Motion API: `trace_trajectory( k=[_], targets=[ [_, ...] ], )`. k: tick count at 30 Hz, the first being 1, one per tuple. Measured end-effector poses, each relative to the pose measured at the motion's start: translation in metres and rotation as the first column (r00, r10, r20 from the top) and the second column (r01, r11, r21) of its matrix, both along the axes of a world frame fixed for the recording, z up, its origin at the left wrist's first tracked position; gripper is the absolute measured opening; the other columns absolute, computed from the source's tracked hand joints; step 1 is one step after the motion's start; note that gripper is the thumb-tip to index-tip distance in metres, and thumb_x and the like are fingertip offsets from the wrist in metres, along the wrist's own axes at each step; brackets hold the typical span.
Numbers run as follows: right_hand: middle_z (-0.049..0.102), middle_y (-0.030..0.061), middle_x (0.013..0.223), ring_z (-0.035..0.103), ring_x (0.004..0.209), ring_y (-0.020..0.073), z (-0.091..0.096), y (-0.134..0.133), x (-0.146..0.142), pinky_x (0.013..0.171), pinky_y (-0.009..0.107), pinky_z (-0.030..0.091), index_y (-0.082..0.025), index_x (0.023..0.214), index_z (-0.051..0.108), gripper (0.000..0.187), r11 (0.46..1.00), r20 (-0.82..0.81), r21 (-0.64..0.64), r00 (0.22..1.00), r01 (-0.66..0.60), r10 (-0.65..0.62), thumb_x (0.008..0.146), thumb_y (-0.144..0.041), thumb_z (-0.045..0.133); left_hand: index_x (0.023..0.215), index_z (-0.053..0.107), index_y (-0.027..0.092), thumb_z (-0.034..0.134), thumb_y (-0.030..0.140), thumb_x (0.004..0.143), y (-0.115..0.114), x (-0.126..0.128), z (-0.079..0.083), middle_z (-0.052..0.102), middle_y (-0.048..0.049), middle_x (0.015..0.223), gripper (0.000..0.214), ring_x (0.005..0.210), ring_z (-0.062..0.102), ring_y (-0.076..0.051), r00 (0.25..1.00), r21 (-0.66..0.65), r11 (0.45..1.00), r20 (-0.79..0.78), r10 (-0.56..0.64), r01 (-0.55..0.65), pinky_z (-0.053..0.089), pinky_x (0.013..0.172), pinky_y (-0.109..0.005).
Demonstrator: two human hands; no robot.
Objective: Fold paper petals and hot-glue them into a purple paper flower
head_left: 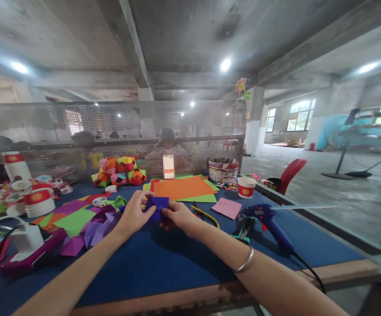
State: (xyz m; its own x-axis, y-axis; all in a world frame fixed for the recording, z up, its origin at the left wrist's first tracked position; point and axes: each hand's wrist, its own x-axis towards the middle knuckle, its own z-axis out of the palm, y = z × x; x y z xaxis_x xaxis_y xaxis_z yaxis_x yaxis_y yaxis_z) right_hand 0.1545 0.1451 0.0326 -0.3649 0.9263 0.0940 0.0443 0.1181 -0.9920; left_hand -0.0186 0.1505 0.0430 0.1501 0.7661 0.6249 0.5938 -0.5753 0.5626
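1. The bench (184,267) is covered in blue and edged with wood.
2. A stack of coloured paper (184,188) is laid on it, topped with orange.
3. Right of the stack, a woven basket (223,170) and a paper cup (246,188) are set.
4. Nearer, right of the stack, a pink sheet (226,208) is placed.
5. Left of the stack, a magenta power strip (54,241) is seen.

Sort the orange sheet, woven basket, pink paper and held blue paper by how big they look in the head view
Orange sheet
Woven basket
Pink paper and held blue paper: too alike to rank
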Motion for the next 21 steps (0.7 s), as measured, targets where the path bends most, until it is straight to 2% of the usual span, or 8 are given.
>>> trace_trajectory(
  k=[3,7,10,12,16,19,21],
  targets=[
    [0.062,-0.0009,0.065,0.06,0.051,0.0089,0.003,0.001,0.0,0.047,0.016,0.046,-0.016,0.083,0.062,0.014,1.0,0.006,-0.011,1.0,0.017,-0.017,0.091,-0.013,0.051,0.106,0.061,0.018,0.053,0.025,0.075,0.002,-0.002,0.003,0.062,-0.0101,0.109,0.033,0.09,0.066,-0.022,0.999,0.014,1.0,-0.022,-0.026,0.026,0.059,0.077,-0.038],
    [0.062,-0.0002,0.068,0.059,0.052,0.0094,0.003,0.001,0.0,0.048,0.018,0.046,-0.016,0.087,0.064,0.018,0.997,0.053,0.042,0.997,0.062,-0.064,0.09,-0.009,0.048,0.11,0.063,0.016,0.048,0.017,0.073,0.002,-0.005,0.006,0.064,-0.0122,0.117,0.04,0.107,0.065,-0.026,0.992,0.079,0.996,-0.122,-0.025,0.035,0.057,0.085,-0.038],
    [0.064,0.0001,0.069,0.059,0.052,0.011,-0.001,0.003,0.0,0.049,0.02,0.047,-0.016,0.089,0.064,0.017,0.994,0.075,0.082,0.994,0.073,-0.079,0.088,-0.009,0.048,0.11,0.064,0.017,0.047,0.015,0.074,0.003,-0.008,0.006,0.065,-0.0118,0.117,0.04,0.11,0.063,-0.026,0.988,0.122,0.992,-0.154,-0.015,0.034,0.054,0.092,-0.041],
    [0.065,0.0003,0.07,0.059,0.052,0.0113,-0.004,0.004,0.0,0.049,0.021,0.047,-0.017,0.089,0.064,0.016,0.988,0.103,0.135,0.991,0.073,-0.087,0.087,-0.009,0.05,0.109,0.064,0.018,0.049,0.016,0.076,0.004,-0.009,0.006,0.065,-0.0112,0.115,0.036,0.106,0.064,-0.026,0.986,0.134,0.991,-0.166,-0.008,0.031,0.053,0.092,-0.042],
    [0.066,0.0021,0.073,0.059,0.05,0.0116,-0.007,0.005,0.0,0.047,0.022,0.047,-0.017,0.088,0.063,0.015,0.974,0.181,0.22,0.978,0.06,-0.101,0.087,-0.009,0.05,0.099,0.067,0.02,0.057,0.023,0.078,0.005,-0.011,0.008,0.066,-0.0075,0.099,0.023,0.087,0.065,-0.023,0.979,0.127,0.992,-0.203,0.008,0.018,0.053,0.084,-0.04],
    [0.064,0.0016,0.07,0.059,0.05,0.0119,-0.007,0.005,0.0,0.047,0.022,0.047,-0.018,0.084,0.06,0.015,0.966,0.25,0.251,0.961,0.057,-0.121,0.088,-0.009,0.048,0.09,0.068,0.021,0.057,0.028,0.082,0.005,-0.011,0.011,0.066,-0.0054,0.09,0.016,0.083,0.063,-0.022,0.977,0.143,0.989,-0.215,0.006,0.025,0.051,0.081,-0.036],
    [0.062,0.0005,0.066,0.058,0.049,0.012,-0.006,0.004,0.001,0.048,0.022,0.047,-0.018,0.081,0.058,0.015,0.962,0.283,0.265,0.949,0.061,-0.138,0.087,-0.009,0.049,0.085,0.068,0.021,0.054,0.033,0.085,0.004,-0.011,0.012,0.066,-0.0055,0.087,0.018,0.081,0.062,-0.021,0.981,0.149,0.988,-0.192,-0.001,0.03,0.049,0.079,-0.034]
  ],
)
